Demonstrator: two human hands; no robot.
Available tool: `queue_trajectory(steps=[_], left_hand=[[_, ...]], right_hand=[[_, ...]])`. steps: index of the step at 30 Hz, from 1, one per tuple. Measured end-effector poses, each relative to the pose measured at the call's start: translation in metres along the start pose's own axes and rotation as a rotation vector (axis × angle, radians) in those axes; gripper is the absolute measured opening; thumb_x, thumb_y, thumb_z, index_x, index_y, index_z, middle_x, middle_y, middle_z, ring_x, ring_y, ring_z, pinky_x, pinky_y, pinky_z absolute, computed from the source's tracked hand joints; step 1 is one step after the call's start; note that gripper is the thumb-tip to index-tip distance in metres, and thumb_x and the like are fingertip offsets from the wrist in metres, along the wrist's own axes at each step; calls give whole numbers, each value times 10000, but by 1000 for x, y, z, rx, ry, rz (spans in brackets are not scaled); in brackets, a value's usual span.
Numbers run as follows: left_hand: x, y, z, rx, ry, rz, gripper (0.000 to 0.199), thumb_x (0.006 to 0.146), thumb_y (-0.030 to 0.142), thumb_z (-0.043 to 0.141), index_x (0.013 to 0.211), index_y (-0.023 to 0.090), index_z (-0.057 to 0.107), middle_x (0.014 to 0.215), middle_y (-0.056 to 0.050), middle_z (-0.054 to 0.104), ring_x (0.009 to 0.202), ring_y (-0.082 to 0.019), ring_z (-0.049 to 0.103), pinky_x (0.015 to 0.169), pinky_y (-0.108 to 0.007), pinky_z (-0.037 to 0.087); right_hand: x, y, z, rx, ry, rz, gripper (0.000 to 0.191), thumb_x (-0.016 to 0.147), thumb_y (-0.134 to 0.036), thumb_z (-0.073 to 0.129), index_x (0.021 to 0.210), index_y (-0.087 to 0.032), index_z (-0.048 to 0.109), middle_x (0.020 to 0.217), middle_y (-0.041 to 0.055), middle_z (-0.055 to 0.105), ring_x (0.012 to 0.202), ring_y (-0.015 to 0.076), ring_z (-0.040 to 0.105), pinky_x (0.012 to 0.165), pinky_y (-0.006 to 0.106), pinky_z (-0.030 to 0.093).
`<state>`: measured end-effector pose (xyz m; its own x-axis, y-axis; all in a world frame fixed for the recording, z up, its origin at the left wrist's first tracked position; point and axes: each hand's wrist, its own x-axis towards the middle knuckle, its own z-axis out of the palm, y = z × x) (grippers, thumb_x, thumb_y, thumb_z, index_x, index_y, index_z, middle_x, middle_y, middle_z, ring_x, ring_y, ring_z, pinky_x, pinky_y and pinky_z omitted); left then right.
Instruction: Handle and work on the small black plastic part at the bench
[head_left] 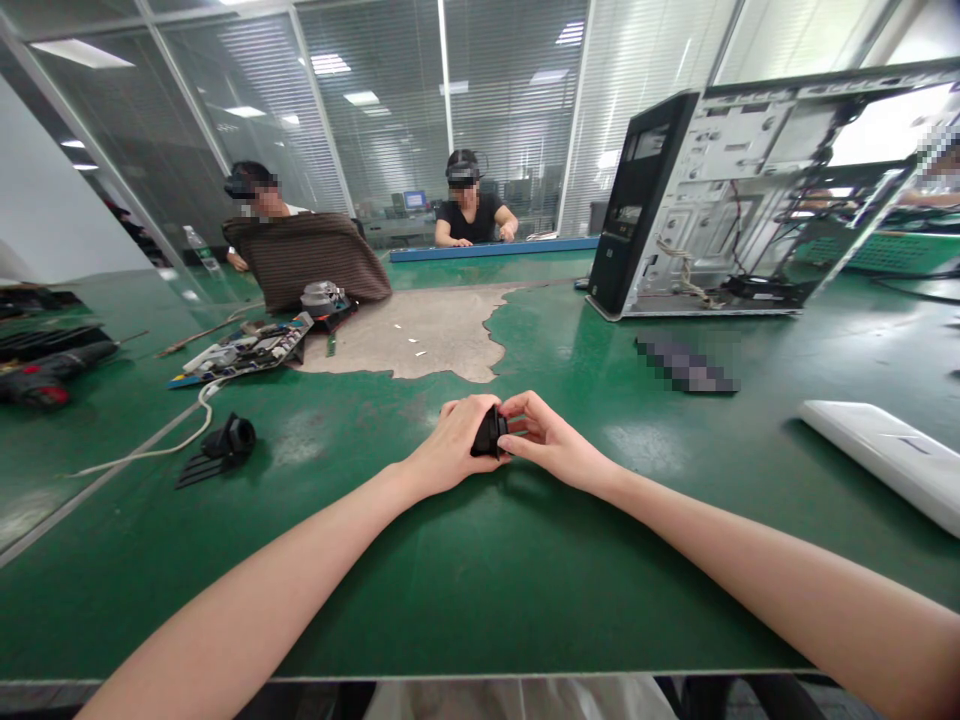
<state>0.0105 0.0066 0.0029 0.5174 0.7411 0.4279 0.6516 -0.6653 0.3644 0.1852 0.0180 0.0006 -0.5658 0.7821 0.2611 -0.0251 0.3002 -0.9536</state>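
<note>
A small black plastic part (491, 432) is held between my two hands, a little above the green table (420, 570). My left hand (454, 440) wraps around it from the left and covers much of it. On the other side, the thumb and fingers of my right hand (546, 435) grip its right edge. What kind of part it is cannot be made out. To the left, another black plastic piece (229, 440) with a round opening and flat prongs lies on the table.
An open computer case (652, 210) stands at the back right. A pixelated dark flat object (686, 365) and a white box-like device (885, 455) lie right. At left are a circuit board (247, 350), a power drill (52, 370) and a white cable (202, 425). Two people sit across.
</note>
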Motion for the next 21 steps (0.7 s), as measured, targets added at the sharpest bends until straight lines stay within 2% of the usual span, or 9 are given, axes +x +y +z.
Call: queue_trajectory(steps=[3,9,15,21], left_hand=[[0,0,-1,1,-1,5,520,693,303,615,1110,231,313,1057,-41,485,1013,-212,462,895,-368,290],[0,1,-2,8,-9,17,540,685,269,620,1120,223,303,1075,-45,474,1015,-206,455,900,-363,284],[0,0,-1,5,3,15,540,688,314,618,1119,226,306,1069,-42,472,1016,-205,459,895,-359,290],[0,0,0,13,-3,18,539,692,309,623,1119,217,307,1059,-44,475,1017,-201,455,895,-352,286]], right_hand=[[0,-1,0,-1,-9,24,291,729,-263,588,970,-216,430,988,28,490,852,135,548,695,293,503],[-1,0,-2,29,-73,-2,316,699,-216,626,933,-218,412,902,0,533,868,136,550,721,291,482],[0,-1,-1,14,-19,-1,207,739,-252,580,876,-211,430,900,1,514,841,128,547,691,273,475],[1,-1,-1,3,-16,38,289,739,-247,578,978,-208,422,988,32,487,844,130,546,725,298,475]])
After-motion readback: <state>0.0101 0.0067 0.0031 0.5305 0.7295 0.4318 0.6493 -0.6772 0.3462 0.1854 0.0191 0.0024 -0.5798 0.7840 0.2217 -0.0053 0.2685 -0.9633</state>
